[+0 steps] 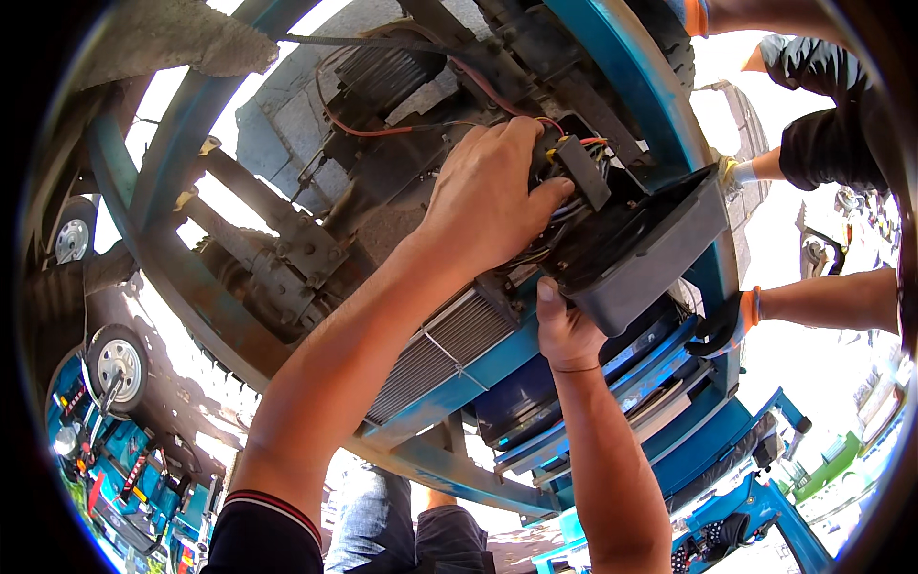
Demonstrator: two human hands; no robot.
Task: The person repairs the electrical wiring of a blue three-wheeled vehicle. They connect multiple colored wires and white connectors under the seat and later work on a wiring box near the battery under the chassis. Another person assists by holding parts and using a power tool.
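Observation:
My left hand (497, 191) reaches over the middle of a blue metal frame (660, 86). Its thumb and forefinger close around the end of a small black rectangular module (583, 172) with coloured wires beside it; the other fingertips are hidden. Below it, my right hand (569, 330) grips the near left corner of an open black plastic box (650, 258), thumb on the rim and fingers tucked out of sight underneath. The box tilts, and its dark inside shows. Red wires (382, 131) run from behind my left hand toward the upper left.
A finned radiator (445, 354) sits below my left forearm. At right, another person's gloved hand (727, 325) rests on the blue frame; their second arm (765, 17) enters at top right. A wheel (118, 368) and blue vehicles (143, 478) stand at left.

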